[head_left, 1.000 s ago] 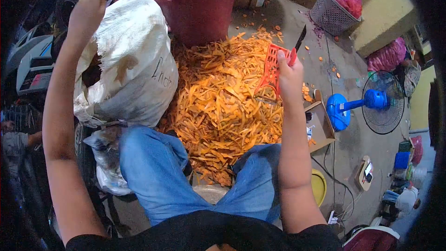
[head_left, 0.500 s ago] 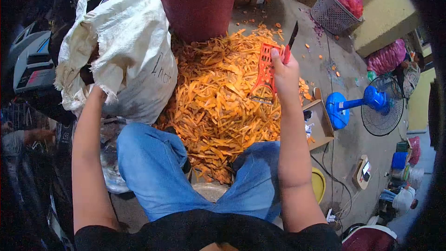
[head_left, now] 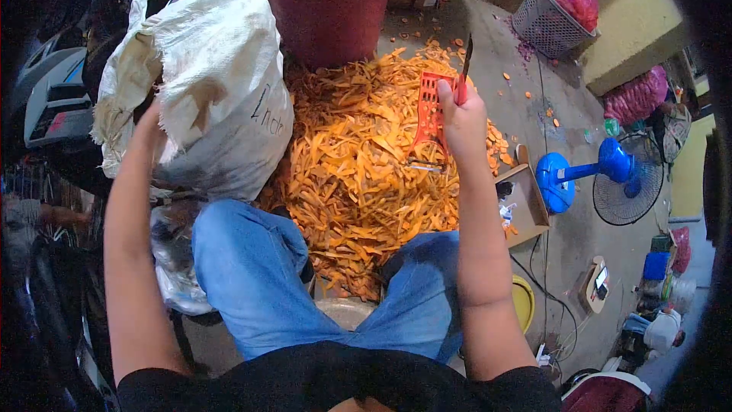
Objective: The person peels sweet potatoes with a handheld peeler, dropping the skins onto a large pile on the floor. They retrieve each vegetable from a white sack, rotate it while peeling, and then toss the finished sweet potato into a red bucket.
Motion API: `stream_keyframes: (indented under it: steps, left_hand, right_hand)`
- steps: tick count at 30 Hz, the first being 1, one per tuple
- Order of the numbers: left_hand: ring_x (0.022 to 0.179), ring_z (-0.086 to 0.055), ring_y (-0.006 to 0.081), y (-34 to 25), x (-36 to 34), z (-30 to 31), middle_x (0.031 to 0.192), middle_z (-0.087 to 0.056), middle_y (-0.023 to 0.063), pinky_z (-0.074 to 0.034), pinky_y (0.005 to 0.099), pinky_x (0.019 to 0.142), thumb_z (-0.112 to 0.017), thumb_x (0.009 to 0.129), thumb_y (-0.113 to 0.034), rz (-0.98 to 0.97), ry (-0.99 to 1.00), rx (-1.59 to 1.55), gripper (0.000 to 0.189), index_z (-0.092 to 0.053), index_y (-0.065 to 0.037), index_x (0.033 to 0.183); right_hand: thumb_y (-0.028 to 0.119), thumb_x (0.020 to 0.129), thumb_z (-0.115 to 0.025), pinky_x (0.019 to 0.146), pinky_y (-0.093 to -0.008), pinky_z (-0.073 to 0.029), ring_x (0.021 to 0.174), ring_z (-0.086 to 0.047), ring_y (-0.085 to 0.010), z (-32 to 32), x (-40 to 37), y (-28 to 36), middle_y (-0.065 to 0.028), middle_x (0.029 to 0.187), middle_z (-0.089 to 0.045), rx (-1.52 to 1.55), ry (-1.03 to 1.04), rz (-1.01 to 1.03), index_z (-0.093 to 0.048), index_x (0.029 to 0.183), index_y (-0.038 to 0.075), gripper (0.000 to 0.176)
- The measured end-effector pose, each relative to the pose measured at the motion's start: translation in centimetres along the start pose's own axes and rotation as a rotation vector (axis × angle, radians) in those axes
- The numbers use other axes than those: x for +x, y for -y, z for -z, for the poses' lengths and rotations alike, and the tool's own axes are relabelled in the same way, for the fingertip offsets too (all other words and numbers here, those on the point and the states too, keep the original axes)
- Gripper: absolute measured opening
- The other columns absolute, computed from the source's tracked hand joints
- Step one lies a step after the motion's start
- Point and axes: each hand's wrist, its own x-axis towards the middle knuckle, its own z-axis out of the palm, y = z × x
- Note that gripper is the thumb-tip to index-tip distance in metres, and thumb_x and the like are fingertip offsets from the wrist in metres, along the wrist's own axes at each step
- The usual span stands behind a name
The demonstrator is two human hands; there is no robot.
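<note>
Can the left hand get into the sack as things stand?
Probably yes. The left hand is at the open mouth of the sack, fingers hidden behind the cloth edge, with nothing between them. The right hand, holding a peeler and a knife, is clear of it.

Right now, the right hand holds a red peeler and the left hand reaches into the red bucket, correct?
No. The head view shows the left hand at the opening of the white sack instead. The right hand does hold the red peeler.
</note>
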Motion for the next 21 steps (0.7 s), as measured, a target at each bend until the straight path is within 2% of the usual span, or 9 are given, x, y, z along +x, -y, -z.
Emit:
stream_keyframes:
  steps: [1, 2, 3, 4, 6, 10, 14, 17, 21]
  left_hand:
    - [0.087, -0.047, 0.0139, -0.2, 0.1, 0.9, 0.099, -0.051, 0.0085, -0.037, 0.0265, 0.075, -0.049, 0.076, -0.016, -0.032, -0.030, 0.076, 0.036, -0.044, -0.001, 0.109]
    - [0.067, -0.051, 0.0151, -0.4, 1.3, 2.8, 0.077, -0.055, 0.0067, -0.042, 0.0290, 0.062, -0.059, 0.067, -0.024, -0.118, -0.098, 0.330, 0.038, -0.047, 0.001, 0.093]
    - [0.066, -0.050, 0.0133, -4.4, -1.2, 1.8, 0.073, -0.053, 0.0060, -0.042, 0.0259, 0.057, -0.063, 0.062, -0.021, 0.071, -0.297, 0.594, 0.045, -0.044, 0.004, 0.094]
    - [0.065, -0.050, 0.0145, -5.4, -1.1, 3.9, 0.076, -0.052, 0.0064, -0.042, 0.0256, 0.056, -0.065, 0.061, -0.022, -0.056, -0.227, 0.570, 0.049, -0.042, 0.002, 0.097]
    - [0.077, -0.051, 0.0166, -8.8, -3.9, 5.2, 0.091, -0.048, 0.0106, -0.043, 0.0262, 0.065, -0.066, 0.062, -0.024, -0.169, -0.338, 0.457, 0.056, -0.038, -0.005, 0.107]
    - [0.092, -0.049, 0.0207, -13.1, -9.6, 6.7, 0.103, -0.048, 0.0080, -0.039, 0.0329, 0.082, -0.053, 0.071, -0.038, -0.348, 0.006, -0.249, 0.055, -0.038, -0.005, 0.112]
    - [0.097, -0.047, 0.0218, -13.0, -14.3, -1.6, 0.107, -0.046, 0.0103, -0.037, 0.0331, 0.084, -0.053, 0.072, -0.038, -0.465, 0.199, -0.327, 0.057, -0.037, -0.001, 0.113]
    - [0.092, -0.048, 0.0198, -10.9, -14.7, -10.1, 0.099, -0.048, 0.0118, -0.039, 0.0317, 0.081, -0.051, 0.074, -0.032, -0.503, 0.324, -0.587, 0.047, -0.041, -0.002, 0.108]
    - [0.089, -0.049, 0.0196, -8.6, -13.5, -18.5, 0.098, -0.048, 0.0100, -0.040, 0.0311, 0.079, -0.057, 0.071, -0.020, -0.388, 0.394, -0.910, 0.043, -0.038, -0.005, 0.106]
  right_hand:
    - [0.029, 0.078, -0.052, 0.046, -0.0206, -0.029, 0.052, -0.033, -0.0044, 0.2, 0.0, 0.1, 0.0054, 0.056, -0.038, 0.001, 0.002, 0.001, -0.045, 0.067, 0.005, 0.027]
    - [0.027, 0.078, -0.052, 0.046, -0.0206, -0.029, 0.052, -0.032, -0.0045, 0.4, 0.0, 0.1, 0.0054, 0.056, -0.038, -0.015, -0.002, -0.002, -0.046, 0.068, 0.004, 0.026]
    - [0.026, 0.078, -0.052, 0.047, -0.0205, -0.029, 0.053, -0.032, -0.0045, 0.4, -0.1, 0.1, 0.0054, 0.057, -0.038, -0.027, -0.005, -0.007, -0.047, 0.070, 0.004, 0.024]
    - [0.026, 0.078, -0.052, 0.047, -0.0205, -0.029, 0.053, -0.032, -0.0045, 0.5, -0.1, 0.1, 0.0054, 0.057, -0.038, -0.020, -0.001, -0.006, -0.047, 0.070, 0.004, 0.024]
    - [0.025, 0.079, -0.051, 0.048, -0.0205, -0.030, 0.054, -0.033, -0.0048, 0.5, 0.0, -0.1, 0.0051, 0.058, -0.039, -0.028, -0.024, -0.008, -0.048, 0.072, 0.003, 0.023]
    - [0.026, 0.079, -0.051, 0.050, -0.0209, -0.032, 0.055, -0.036, -0.0049, -0.2, -0.1, 0.2, 0.0043, 0.060, -0.043, 0.144, 0.005, 0.041, -0.048, 0.073, 0.003, 0.023]
    - [0.026, 0.078, -0.052, 0.048, -0.0203, -0.032, 0.053, -0.037, -0.0043, -1.3, -0.7, -0.9, 0.0048, 0.059, -0.044, 0.000, 0.051, 0.036, -0.049, 0.073, 0.005, 0.022]
    - [0.028, 0.078, -0.052, 0.047, -0.0220, -0.033, 0.051, -0.036, -0.0042, -2.3, -1.6, -1.0, 0.0049, 0.055, -0.043, 0.207, 0.215, -0.150, -0.050, 0.072, 0.005, 0.023]
    - [0.019, 0.079, -0.050, 0.046, -0.0207, -0.035, 0.050, -0.042, -0.0059, -5.0, -3.3, -0.9, 0.0027, 0.060, -0.047, 0.522, 0.167, -0.357, -0.050, 0.074, 0.007, 0.013]
